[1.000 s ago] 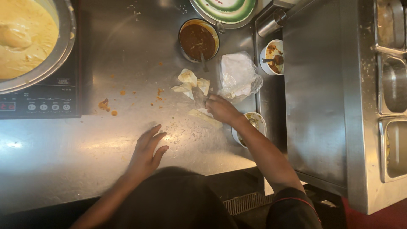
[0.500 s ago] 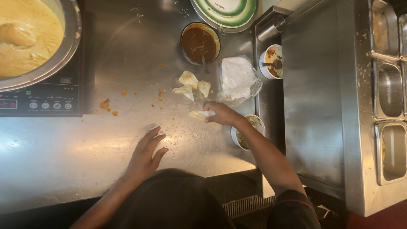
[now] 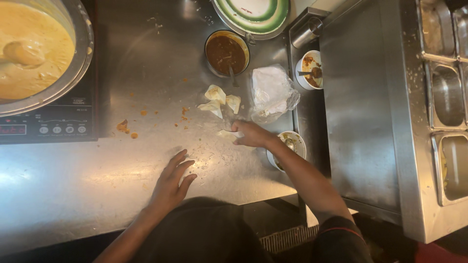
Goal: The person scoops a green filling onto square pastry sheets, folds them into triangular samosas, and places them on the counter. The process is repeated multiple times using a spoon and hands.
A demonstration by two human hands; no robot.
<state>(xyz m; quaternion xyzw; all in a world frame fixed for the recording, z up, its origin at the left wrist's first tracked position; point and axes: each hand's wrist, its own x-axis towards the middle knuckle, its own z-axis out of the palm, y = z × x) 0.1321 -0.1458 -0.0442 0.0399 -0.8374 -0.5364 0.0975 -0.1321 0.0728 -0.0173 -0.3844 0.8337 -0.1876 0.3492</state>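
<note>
At a stainless-steel tabletop (image 3: 122, 195), a person's right hand (image 3: 251, 135) rests at the centre of the frame, fingers curled down onto a pale dough wrapper (image 3: 226, 134) lying flat beneath the fingertips; whether it is pinched or merely pressed cannot be told. The left hand (image 3: 170, 182), lower centre, lies open and flat on the bare metal, fingers spread, holding nothing. Just above the wrapper sit three folded dumplings (image 3: 218, 101), beside a clear bag of wrappers (image 3: 272, 93) and a bowl of brown sauce (image 3: 226, 52) with a spoon. A small bowl (image 3: 290, 146) stands by the right wrist. At upper left, a large pan of yellow batter (image 3: 36, 53) sits on an induction cooker (image 3: 46, 126). Orange spills (image 3: 124, 127) dot the metal; a thin wrapper dragged across could tear or pick them up, and the wrist could knock the small bowl.
</note>
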